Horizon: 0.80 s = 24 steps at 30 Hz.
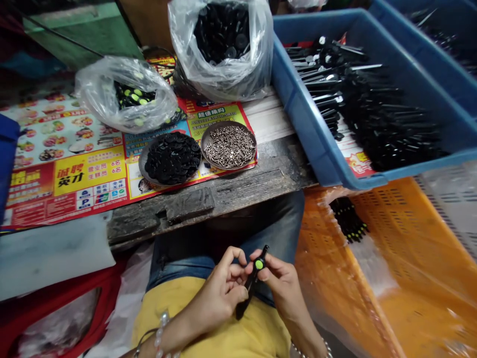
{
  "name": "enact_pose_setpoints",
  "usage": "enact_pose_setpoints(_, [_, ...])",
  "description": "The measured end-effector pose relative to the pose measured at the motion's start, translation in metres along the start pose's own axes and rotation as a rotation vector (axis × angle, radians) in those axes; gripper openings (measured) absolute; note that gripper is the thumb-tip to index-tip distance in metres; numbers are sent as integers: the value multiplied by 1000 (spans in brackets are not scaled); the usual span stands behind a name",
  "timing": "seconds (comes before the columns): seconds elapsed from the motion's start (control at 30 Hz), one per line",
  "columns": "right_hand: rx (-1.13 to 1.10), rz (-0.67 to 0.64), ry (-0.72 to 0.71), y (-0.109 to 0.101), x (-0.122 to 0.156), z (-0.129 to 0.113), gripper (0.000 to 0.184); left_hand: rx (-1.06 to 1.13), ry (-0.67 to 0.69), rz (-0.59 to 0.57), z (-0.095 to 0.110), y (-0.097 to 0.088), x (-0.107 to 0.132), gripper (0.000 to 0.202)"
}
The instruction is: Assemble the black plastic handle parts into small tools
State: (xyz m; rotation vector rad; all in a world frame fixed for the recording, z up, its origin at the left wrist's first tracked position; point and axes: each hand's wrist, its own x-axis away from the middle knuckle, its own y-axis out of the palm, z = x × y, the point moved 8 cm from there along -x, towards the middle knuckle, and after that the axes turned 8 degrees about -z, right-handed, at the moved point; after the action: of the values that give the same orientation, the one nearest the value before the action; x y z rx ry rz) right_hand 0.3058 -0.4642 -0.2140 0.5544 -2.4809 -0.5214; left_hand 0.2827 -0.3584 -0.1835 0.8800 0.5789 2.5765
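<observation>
Over my lap, both hands hold one small black tool-like part (257, 271) with a yellow-green button near its top. My left hand (223, 293) is closed around its lower shaft, fingers curled. My right hand (279, 278) pinches the upper end, thumb close to the yellow-green spot. On the worn bench in front lie a metal dish of black round caps (172, 158) and a metal dish of small silver screws (229, 145).
A blue crate (316, 129) of black handled parts sits at right, above an orange crate (410, 258) holding a few finished pieces (348, 219). Two clear bags, one of black discs (221, 40) and one of yellow-green parts (126, 94), stand at the back on printed flyers.
</observation>
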Motion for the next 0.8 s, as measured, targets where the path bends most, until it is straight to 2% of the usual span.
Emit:
enact_pose_setpoints(0.4, [-82, 115, 28, -11, -1, 11, 30, 60, 6, 45, -10, -2, -2, 32])
enact_pose_setpoints(0.57, [-187, 97, 54, -6, -7, 13, 36, 76, 8, 67, -14, -9, -5, 39])
enact_pose_setpoints(0.7, [-293, 86, 43, -3, -14, -2, 40, 85, -5, 76, -22, -17, -9, 45])
enact_pose_setpoints(0.8, [-416, 88, 10, -13, -12, -29, 42, 52, -17, 152, -26, -26, -12, 52])
